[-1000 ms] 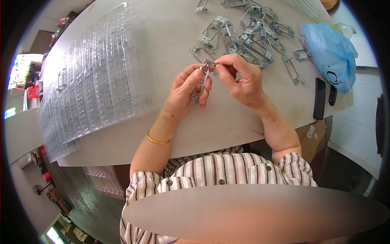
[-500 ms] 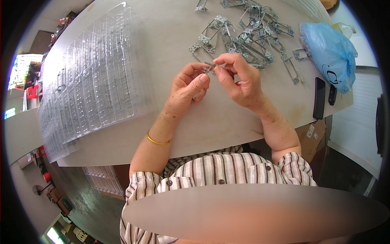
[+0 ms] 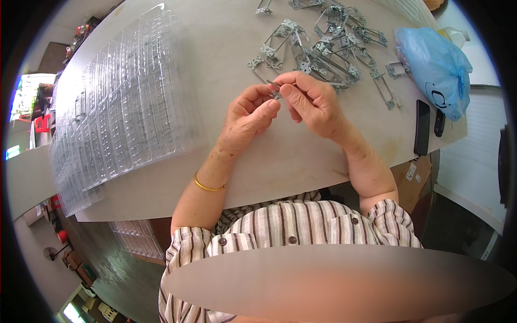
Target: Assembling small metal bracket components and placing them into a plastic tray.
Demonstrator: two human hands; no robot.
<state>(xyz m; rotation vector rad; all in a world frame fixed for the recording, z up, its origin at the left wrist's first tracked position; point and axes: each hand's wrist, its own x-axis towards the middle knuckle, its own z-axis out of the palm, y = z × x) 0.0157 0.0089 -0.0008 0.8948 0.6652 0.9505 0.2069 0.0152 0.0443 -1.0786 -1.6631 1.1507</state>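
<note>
Metal part (image 3: pixel 276 95) at your twelve o'clock sits pinched in the grip of your left hand (image 3: pixel 245 118) and right hand (image 3: pixel 316 109); metal brackets (image 3: pixel 324 47) lie on the worktop (image 3: pixel 269 172) toward one o'clock.

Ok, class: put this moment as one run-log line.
left hand: holds part | right hand: pinches part | pile: beyond hands | trays: left

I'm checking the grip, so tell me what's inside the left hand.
At the fingertips of the left hand, a bit of grey metal shows, next to the right hand. Fingers and thumb cover the rest; anything more inside cannot be seen.
</note>
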